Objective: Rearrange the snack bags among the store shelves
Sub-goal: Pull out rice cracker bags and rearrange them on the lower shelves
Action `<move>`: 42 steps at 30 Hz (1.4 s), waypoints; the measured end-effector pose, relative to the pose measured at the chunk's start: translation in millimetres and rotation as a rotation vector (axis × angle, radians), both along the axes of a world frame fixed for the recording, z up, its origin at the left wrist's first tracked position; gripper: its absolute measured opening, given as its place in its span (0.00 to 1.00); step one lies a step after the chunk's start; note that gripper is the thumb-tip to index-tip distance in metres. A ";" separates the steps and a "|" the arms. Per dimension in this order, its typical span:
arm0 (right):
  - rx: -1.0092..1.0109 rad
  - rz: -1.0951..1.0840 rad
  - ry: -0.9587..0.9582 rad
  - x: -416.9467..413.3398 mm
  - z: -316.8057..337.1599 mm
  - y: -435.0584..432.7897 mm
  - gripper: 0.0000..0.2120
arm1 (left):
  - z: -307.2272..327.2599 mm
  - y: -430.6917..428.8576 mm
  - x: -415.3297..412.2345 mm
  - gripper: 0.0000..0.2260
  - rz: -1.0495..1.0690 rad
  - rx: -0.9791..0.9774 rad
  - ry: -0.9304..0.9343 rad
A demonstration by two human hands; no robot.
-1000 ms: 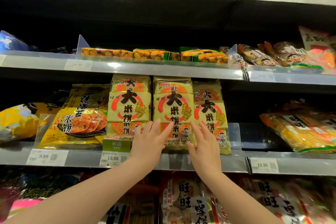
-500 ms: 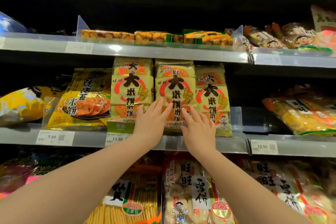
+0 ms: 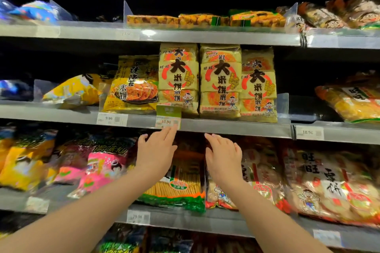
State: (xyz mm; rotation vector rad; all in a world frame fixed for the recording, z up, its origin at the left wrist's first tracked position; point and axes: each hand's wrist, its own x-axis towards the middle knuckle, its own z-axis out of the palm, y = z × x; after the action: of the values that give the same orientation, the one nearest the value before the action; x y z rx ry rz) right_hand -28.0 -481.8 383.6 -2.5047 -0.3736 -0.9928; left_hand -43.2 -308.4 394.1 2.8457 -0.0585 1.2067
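Three pale yellow rice-cracker bags stand upright side by side on the middle shelf (image 3: 236, 127): a left bag (image 3: 178, 78), a middle bag (image 3: 220, 80) and a right bag (image 3: 258, 86). My left hand (image 3: 155, 151) and my right hand (image 3: 225, 156) hover below that shelf's front edge, fingers spread, holding nothing and touching no bag. Behind the hands on the lower shelf lies a green-trimmed bag of stick biscuits (image 3: 174, 189).
A yellow seaweed-cracker bag (image 3: 133, 86) leans left of the three bags. Clear dividers (image 3: 282, 107) bound the section. Price tags (image 3: 168, 121) hang on the shelf edge. More snack bags fill the upper shelf (image 3: 205, 20) and the lower right (image 3: 318, 183).
Both hands have let go of the middle rice-cracker bag and dropped below the shelf edge. The view has tilted down, showing more of the lower shelf.
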 end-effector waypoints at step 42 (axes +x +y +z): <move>-0.210 -0.067 0.384 102.1 -168.4 166.8 0.34 | -150.3 155.1 76.6 0.20 0.033 -0.305 0.436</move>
State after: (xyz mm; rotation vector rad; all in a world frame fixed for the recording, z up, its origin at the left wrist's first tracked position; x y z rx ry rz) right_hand 74.2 -315.0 215.2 -2.8362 -0.2873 -0.4940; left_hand 33.4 -153.4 243.8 2.7660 0.1743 0.5187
